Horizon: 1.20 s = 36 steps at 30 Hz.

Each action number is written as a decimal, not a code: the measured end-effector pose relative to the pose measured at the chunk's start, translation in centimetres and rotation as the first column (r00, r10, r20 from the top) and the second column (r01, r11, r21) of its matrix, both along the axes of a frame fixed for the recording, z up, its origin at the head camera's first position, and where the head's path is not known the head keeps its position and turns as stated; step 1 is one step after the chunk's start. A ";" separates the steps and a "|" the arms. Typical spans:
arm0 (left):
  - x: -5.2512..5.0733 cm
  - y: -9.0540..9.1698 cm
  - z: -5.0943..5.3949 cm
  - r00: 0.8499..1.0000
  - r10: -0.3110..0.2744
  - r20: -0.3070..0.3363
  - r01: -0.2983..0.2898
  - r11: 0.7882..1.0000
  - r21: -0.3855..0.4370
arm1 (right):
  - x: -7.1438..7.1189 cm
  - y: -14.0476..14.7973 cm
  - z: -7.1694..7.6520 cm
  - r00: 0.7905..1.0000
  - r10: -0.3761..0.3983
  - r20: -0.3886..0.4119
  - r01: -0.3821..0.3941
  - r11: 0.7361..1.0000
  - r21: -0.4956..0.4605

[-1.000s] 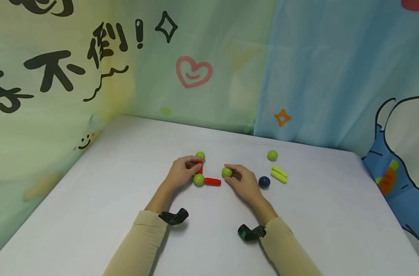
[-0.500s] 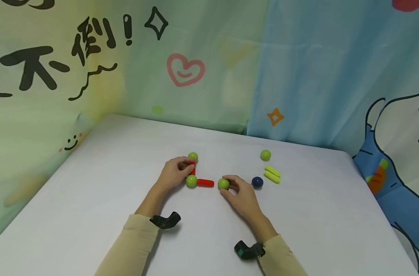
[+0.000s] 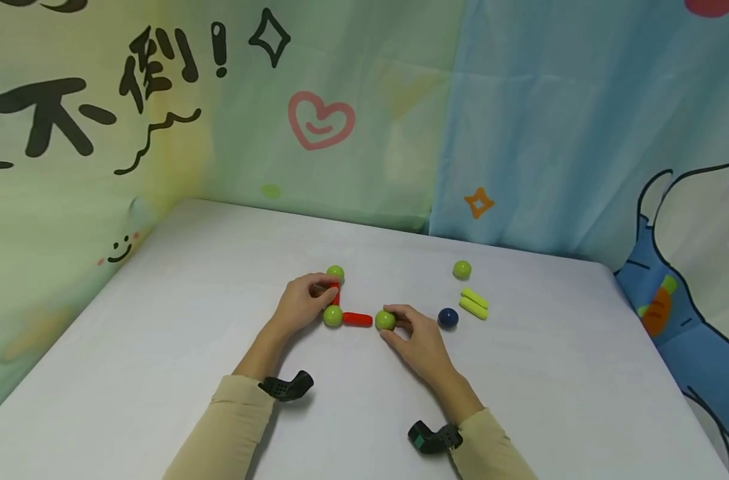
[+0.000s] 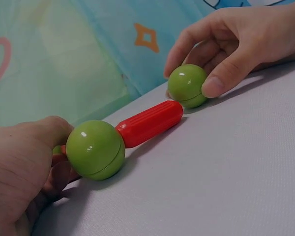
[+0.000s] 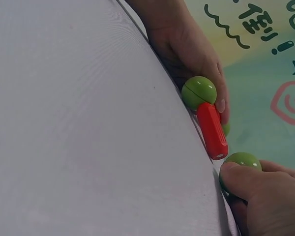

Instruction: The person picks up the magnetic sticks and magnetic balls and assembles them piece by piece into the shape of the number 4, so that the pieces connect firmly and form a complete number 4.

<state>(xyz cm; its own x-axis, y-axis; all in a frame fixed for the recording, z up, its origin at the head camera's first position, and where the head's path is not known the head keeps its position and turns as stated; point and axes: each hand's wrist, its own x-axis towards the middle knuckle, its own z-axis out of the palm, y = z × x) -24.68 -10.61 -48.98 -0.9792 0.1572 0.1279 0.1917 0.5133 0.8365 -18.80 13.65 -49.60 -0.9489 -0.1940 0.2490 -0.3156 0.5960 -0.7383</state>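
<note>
My left hand pinches a red stick that runs between a far green ball and a nearer green ball. From the nearer ball, a second red stick extends to the right, its free end bare. Thumb and fingers of my right hand hold another green ball just beyond that end. In the right wrist view a narrow gap shows between the stick's end and the held ball.
To the right on the white table lie a dark blue ball, two yellow-green sticks and a green ball. Printed curtains stand behind the table's far edge.
The green ball in my right hand has moved nearer and leftward, close to the free end of the red stick. My left hand keeps its grip, and the head view has shifted a little.
</note>
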 end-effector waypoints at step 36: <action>0.3 0.1 0.2 1.000 0.017 0.011 -0.017 0.999 -0.031 | -0.2 -0.1 0.2 0.995 0.082 0.061 -0.066 0.974 -0.217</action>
<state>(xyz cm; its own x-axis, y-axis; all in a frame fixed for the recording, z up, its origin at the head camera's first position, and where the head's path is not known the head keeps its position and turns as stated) -24.34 -10.46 -48.76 -0.9831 0.1446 0.1125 0.1738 0.5424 0.8220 -18.98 13.51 -49.39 -0.9502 -0.2135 0.2268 -0.2967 0.3983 -0.8679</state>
